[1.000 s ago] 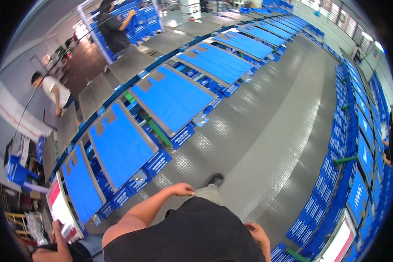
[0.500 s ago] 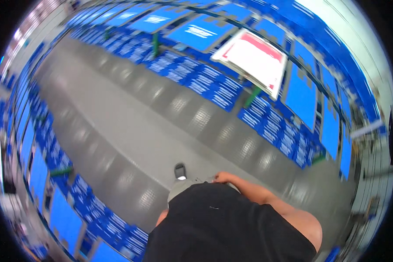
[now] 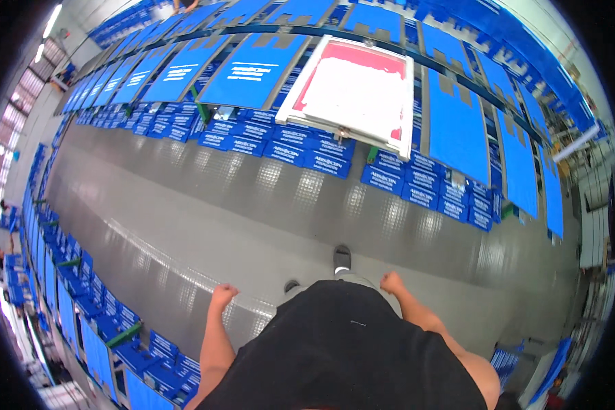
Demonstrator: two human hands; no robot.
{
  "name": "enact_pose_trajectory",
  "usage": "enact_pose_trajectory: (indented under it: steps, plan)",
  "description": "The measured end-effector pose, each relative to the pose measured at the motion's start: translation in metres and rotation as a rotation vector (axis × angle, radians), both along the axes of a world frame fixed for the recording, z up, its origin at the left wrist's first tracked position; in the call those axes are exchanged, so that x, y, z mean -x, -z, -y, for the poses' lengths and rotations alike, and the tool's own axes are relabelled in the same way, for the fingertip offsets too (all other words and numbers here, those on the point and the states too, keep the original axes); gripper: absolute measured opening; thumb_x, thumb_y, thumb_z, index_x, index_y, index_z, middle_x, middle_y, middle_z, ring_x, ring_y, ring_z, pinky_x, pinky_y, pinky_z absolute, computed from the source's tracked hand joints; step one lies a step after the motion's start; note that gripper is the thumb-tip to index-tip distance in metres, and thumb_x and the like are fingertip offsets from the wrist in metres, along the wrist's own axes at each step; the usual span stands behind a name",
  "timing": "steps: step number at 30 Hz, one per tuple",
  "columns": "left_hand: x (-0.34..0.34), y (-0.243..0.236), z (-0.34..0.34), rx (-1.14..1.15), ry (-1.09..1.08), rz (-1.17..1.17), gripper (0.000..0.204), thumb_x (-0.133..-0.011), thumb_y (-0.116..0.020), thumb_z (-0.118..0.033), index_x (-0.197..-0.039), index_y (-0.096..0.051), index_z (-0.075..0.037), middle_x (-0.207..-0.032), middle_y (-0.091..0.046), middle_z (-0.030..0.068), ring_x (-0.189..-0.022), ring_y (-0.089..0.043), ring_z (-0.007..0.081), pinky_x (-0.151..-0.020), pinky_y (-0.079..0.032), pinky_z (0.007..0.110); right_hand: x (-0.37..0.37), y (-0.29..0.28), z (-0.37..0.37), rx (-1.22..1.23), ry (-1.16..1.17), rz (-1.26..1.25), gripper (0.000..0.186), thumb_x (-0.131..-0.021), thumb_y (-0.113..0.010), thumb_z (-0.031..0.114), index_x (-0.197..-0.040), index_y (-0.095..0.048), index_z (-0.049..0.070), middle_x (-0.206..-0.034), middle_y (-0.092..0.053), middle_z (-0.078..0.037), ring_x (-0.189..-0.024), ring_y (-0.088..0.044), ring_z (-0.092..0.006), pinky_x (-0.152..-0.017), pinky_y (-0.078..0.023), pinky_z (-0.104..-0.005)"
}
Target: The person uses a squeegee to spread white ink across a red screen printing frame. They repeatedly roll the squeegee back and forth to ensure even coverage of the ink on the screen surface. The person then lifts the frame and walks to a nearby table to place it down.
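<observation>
My left hand [image 3: 225,294] hangs in the air over the grey floor on the left, its fingers curled and nothing visible in them. Near my thigh is my right hand [image 3: 391,282], also curled, with no object showing in it. Ahead of me a white-edged screen-printing frame [image 3: 408,102] lies on the long table; its red mesh is largely covered by a white layer. Neither hand touches it. To its left a blue panel with white print [image 3: 248,72] lies flat, and to its right a plain blue panel [image 3: 456,130].
Blue printed pieces [image 3: 307,149] hang in rows below the table edge. A second row of blue panels [image 3: 65,290] runs along the left. Grey floor [image 3: 253,222] lies between. At the far top left a person's arm [image 3: 184,5] shows. A white tube [image 3: 575,143] juts out at right.
My body has turned, so the frame and table now lie more squarely ahead. My left hand has come into view on the left; my right hand has moved away from my waist.
</observation>
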State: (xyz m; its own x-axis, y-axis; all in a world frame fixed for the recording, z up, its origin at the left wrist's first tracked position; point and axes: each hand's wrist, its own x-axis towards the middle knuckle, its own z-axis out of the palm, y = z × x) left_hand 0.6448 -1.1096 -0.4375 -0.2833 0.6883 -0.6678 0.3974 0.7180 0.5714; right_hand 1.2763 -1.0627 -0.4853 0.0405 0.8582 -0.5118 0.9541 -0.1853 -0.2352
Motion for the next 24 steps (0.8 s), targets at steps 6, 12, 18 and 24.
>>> enact_pose_trajectory:
  steps: [6,12,18,24]
  plan:
    - [-0.137,-0.018,-0.068,0.052,0.119,0.064,0.031,-0.08,-0.069,-0.033,-0.081,-0.066,-0.001,-0.071,-0.065,0.009,-0.068,-0.06,0.0163,-0.065,-0.048,0.033,-0.044,-0.047,-0.038,0.438,0.142,-0.071,0.016,-0.073,-0.062,0.016,-0.078,-0.066,0.001,-0.066,-0.064,-0.013,-0.057,-0.064,-0.0232,-0.05,-0.052,-0.0359]
    - [-0.159,-0.048,-0.162,-0.059,0.238,-0.013,0.045,-0.087,-0.061,-0.045,-0.09,-0.065,0.0,-0.076,-0.066,0.0125,-0.071,-0.061,0.0201,-0.067,-0.049,0.035,-0.086,-0.052,-0.131,0.294,0.517,-0.358,0.016,-0.072,-0.073,0.014,-0.073,-0.061,0.004,-0.066,-0.062,-0.006,-0.054,-0.058,-0.0142,-0.048,-0.049,-0.0301]
    - [-0.153,-0.127,-0.357,-0.394,0.239,-0.035,0.043,-0.087,-0.063,-0.041,-0.091,-0.063,0.002,-0.078,-0.063,0.015,-0.072,-0.059,0.0214,-0.068,-0.047,0.034,-0.102,-0.062,-0.231,0.079,0.443,-0.427,0.019,-0.075,-0.074,0.018,-0.08,-0.062,0.003,-0.067,-0.061,-0.004,-0.06,-0.057,-0.0115,-0.056,-0.045,-0.0261]
    - [-0.142,-0.163,-0.519,-0.618,0.196,-0.08,0.037,-0.089,-0.062,-0.037,-0.093,-0.063,0.0,-0.081,-0.062,0.0139,-0.072,-0.059,0.022,-0.067,-0.047,0.033,-0.063,-0.182,-0.338,-0.086,0.643,-0.606,0.022,-0.089,-0.064,0.027,-0.084,-0.061,0.005,-0.065,-0.056,0.001,-0.057,-0.051,-0.0084,-0.051,-0.04,-0.0231]
